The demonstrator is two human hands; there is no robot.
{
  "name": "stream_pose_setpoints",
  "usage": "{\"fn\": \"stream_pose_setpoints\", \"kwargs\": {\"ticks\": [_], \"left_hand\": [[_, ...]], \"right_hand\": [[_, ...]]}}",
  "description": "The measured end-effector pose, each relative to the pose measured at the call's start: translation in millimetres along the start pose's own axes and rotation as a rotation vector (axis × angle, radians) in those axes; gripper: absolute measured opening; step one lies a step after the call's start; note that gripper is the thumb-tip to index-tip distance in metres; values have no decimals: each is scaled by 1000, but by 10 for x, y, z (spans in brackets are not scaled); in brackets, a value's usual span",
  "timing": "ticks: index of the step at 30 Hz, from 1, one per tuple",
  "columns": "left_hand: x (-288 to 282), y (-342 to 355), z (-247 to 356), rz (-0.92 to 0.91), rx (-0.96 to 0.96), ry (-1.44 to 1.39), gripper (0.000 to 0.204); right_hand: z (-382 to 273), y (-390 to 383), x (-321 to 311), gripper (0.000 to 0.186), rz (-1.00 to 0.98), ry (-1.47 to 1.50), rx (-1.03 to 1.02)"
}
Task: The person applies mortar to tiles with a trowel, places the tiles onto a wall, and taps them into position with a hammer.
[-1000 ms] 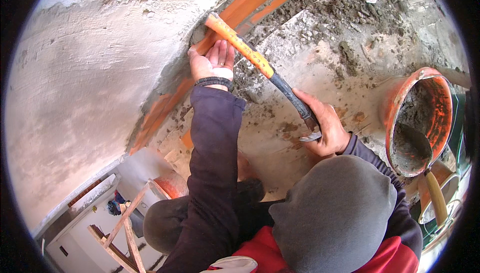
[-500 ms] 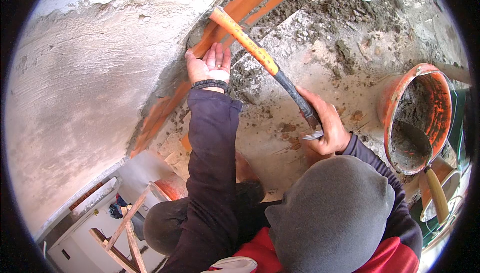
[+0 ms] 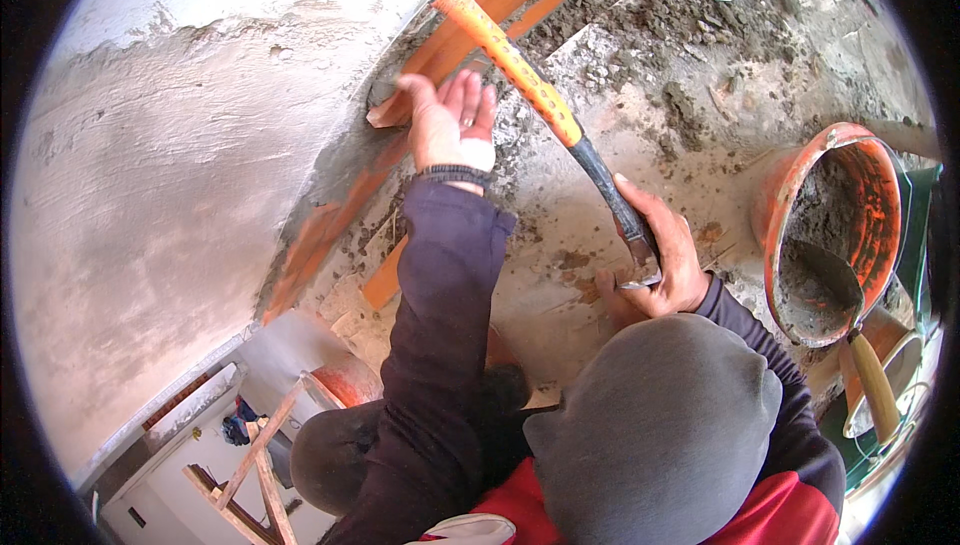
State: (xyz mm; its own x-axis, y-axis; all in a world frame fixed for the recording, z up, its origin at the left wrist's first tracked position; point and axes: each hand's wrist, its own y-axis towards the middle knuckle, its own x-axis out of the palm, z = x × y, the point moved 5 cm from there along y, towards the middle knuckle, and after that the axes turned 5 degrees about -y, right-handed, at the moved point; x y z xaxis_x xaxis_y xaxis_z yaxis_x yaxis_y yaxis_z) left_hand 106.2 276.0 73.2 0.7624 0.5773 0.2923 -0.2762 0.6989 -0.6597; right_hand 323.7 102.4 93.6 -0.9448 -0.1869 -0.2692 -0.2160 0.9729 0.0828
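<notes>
My right hand (image 3: 672, 257) is wrapped around the head end of a hammer (image 3: 535, 95). The hammer's orange-and-black handle points up and left, its tip overlapping the row of orange bricks (image 3: 480, 13) along the wall base. My left hand (image 3: 450, 127) is open and holds nothing, palm up with fingers stretched out. It is beside the end of the nearest upper brick (image 3: 392, 111); I cannot tell whether the fingers touch it. My right hand's fingers partly hide the metal head.
A plastered wall (image 3: 200, 145) rises at left. At right stands an orange bucket (image 3: 772, 210) of grey mortar with a wooden-handled trowel (image 3: 875, 385) in it. Mortar crumbs (image 3: 685, 105) litter the floor. A loose orange piece (image 3: 384, 280) lies beside my left forearm, and a wooden frame (image 3: 262, 450) stands lower left.
My left hand has moved right, off the near brick's end, and its fingers have lifted away. The hammer has shifted slightly right with my right hand still gripping its head end.
</notes>
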Motion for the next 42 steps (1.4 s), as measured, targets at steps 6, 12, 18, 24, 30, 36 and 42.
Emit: {"fn": "stream_pose_setpoints", "kwargs": {"ticks": [6,12,18,24,30,36,42], "left_hand": [[428,112,-9,-5,-59,65,80],[427,160,19,71,-74,57,55],[445,149,1,61,-76,57,53],[481,112,-10,93,-71,54,47],[452,122,-6,95,-67,-9,41],[143,-6,44,176,21,-46,67],[-436,-129,236,298,185,-72,69]], "right_hand": [[-7,-16,-52,94,32,11,29],[72,26,-86,98,11,29,71],[63,3,-96,97,30,15,48],[50,14,-102,97,31,42,109],[29,74,-107,94,-4,45,156],[-134,64,68,78,-76,-25,32],[-23,98,161,84,-132,-36,15]]}}
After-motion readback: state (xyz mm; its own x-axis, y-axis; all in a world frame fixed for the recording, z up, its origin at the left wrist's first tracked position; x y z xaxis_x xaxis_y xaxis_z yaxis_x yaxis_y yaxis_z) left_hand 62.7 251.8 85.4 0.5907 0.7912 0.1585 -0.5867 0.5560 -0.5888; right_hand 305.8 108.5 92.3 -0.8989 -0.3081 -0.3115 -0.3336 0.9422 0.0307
